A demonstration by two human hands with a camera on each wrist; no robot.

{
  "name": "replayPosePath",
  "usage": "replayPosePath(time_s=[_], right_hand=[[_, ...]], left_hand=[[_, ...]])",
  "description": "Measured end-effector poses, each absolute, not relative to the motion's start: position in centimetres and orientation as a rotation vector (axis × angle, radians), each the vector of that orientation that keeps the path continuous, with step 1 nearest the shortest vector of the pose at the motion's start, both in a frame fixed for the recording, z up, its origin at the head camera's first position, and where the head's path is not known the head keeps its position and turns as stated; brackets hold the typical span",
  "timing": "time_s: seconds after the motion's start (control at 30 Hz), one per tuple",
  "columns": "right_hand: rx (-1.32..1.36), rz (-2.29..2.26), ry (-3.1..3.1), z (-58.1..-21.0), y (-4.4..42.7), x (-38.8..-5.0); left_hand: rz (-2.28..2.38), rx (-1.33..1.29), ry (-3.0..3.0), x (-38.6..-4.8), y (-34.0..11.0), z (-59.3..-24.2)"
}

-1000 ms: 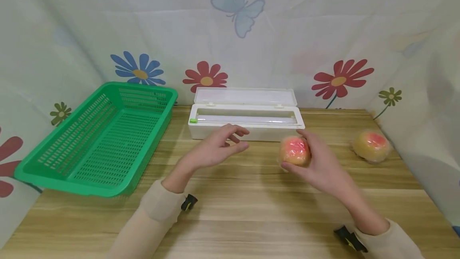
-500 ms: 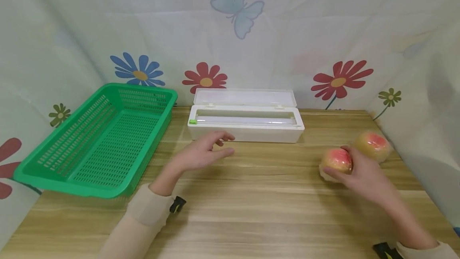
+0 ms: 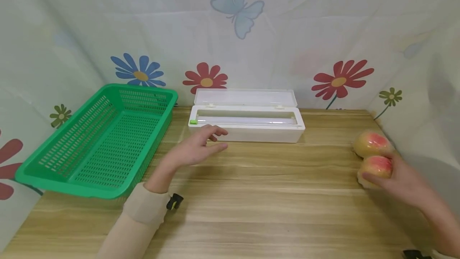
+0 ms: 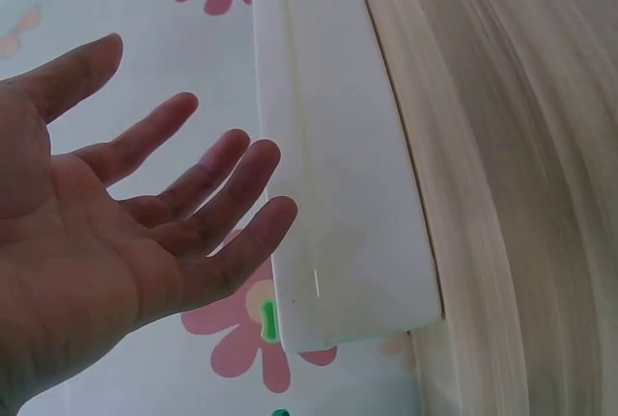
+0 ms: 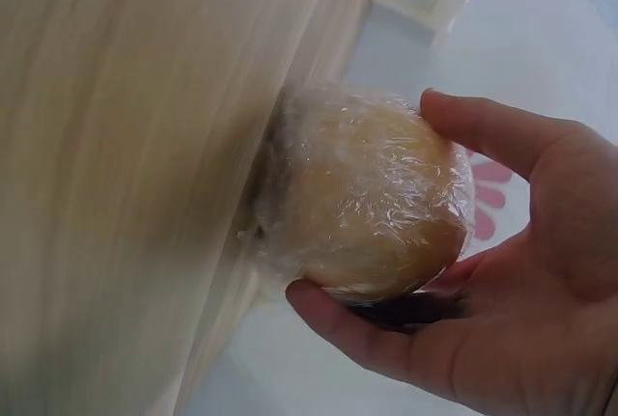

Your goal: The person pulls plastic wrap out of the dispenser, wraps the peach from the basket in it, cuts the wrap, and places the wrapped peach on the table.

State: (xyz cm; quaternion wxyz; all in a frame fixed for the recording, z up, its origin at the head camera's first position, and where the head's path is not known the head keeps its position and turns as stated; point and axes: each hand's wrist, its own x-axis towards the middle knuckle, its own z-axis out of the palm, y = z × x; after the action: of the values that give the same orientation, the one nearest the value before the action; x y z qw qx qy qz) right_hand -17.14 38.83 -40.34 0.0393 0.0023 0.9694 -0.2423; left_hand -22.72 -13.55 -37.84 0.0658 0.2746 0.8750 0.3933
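Note:
Near the table's right edge my right hand grips a peach covered in clear plastic film. In the right wrist view the thumb and a finger pinch the wrapped peach from two sides, close to the wood. Just behind it in the head view sits a second wrapped peach; whether the two touch, I cannot tell. My left hand hangs in front of the white cling film box, holding nothing. Its fingers are loosely bent in the left wrist view, beside the box.
A green slotted basket stands on the left side of the wooden table. The box's lid is raised against the flowered curtain, and a film roll lies inside.
My right hand has carried the wrapped peach rightward, from in front of the box to beside the other peach. The left hand has drifted somewhat left.

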Motion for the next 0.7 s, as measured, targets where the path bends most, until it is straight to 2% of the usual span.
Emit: replayPosePath(time_s=[0.4, 0.7], right_hand=[[-0.102, -0.6, 3.088, -40.6, 40.3, -16.8], [-0.078, -0.442, 3.145, -41.0, 40.3, -16.7]], left_hand=[[1.189, 0.769, 2.701, -22.7, -14.4, -37.0], [1.18, 0.776, 2.743, -22.9, -14.8, -36.9]])
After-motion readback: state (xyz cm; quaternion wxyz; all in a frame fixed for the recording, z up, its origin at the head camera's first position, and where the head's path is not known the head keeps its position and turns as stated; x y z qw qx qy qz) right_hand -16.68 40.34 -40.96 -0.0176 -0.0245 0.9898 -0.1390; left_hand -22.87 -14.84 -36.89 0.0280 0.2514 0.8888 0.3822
